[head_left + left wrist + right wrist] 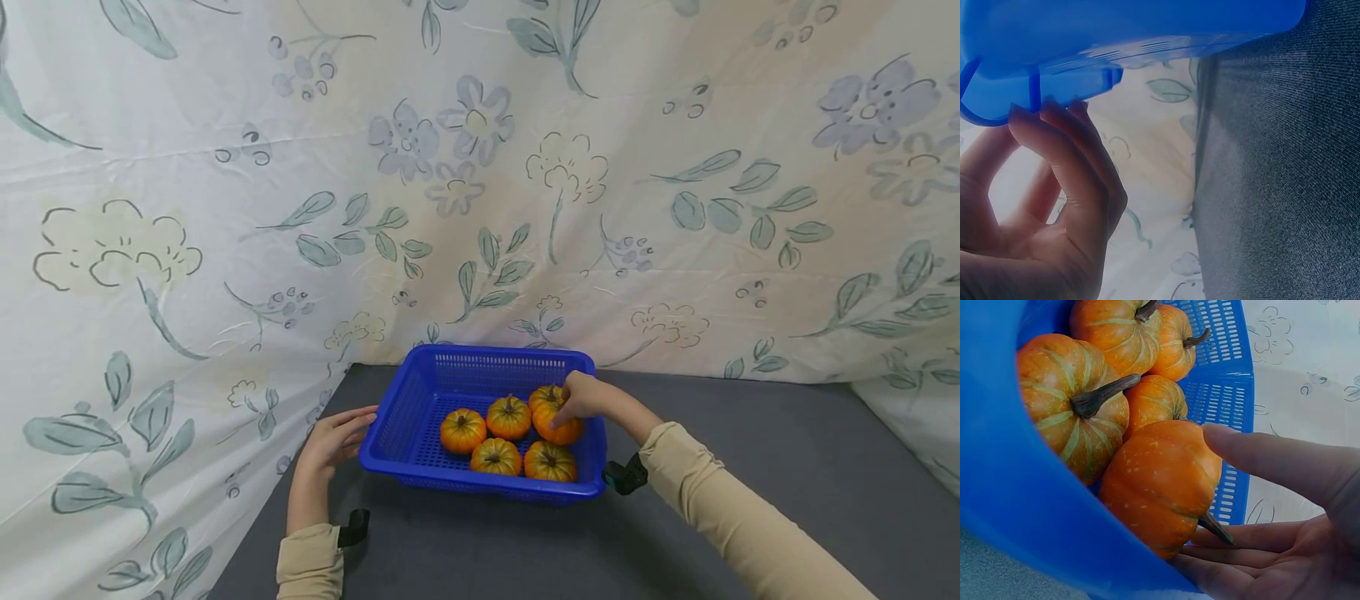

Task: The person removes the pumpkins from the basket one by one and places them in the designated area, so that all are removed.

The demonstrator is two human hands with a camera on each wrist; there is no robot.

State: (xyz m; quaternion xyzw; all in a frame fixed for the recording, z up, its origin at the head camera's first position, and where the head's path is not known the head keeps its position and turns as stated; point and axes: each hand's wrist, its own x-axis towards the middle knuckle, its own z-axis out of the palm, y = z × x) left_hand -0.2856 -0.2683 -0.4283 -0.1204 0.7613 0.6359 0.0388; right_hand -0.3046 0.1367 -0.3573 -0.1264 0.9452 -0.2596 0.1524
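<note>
A blue plastic basket [420,481] with slotted walls sits on the dark table and holds several small orange pumpkins. My left hand [335,442] is at the basket's left rim; its bent fingers [1063,147] hold the rim's edge in the left wrist view. On the right side, my right hand [592,398] reaches over the rim and grips a pumpkin [1163,481], thumb on one side and fingers on the other. That pumpkin's stem points toward the palm. Beside it lies a green-striped pumpkin [1063,403]. The pumpkin behind [542,397] is partly hidden by the right hand.
A dark grey tabletop [750,467] spreads around the basket. Behind and to the left hangs a white cloth [450,275] printed with flowers and leaves. More pumpkins [462,431] fill the basket's middle and front.
</note>
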